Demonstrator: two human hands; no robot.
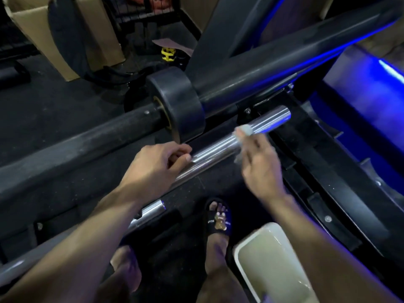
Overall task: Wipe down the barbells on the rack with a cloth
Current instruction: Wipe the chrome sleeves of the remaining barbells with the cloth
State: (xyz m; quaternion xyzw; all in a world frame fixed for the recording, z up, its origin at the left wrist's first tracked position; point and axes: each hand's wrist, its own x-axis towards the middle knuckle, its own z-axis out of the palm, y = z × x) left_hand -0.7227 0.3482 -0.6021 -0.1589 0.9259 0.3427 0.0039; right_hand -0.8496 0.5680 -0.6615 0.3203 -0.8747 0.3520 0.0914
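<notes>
We steady the steel bar (229, 145) with our left hand (157, 165), fingers curled on it below the black roller (177, 103). Our right hand (260, 169) pinches the cloth (246, 130) against the bar, nearer its free end, which runs up-right.

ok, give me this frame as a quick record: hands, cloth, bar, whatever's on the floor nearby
left hand: grips the chrome bar, fingers curled over it
right hand: holds the cloth against the bar, blurred
cloth: pale, small, on the bar near its free end
chrome bar: shiny sleeve, runs diagonally, end toward upper right
black roller: on the dark bar behind
white tub: on the floor at lower right, cloudy liquid inside
feet: in black slides
</notes>
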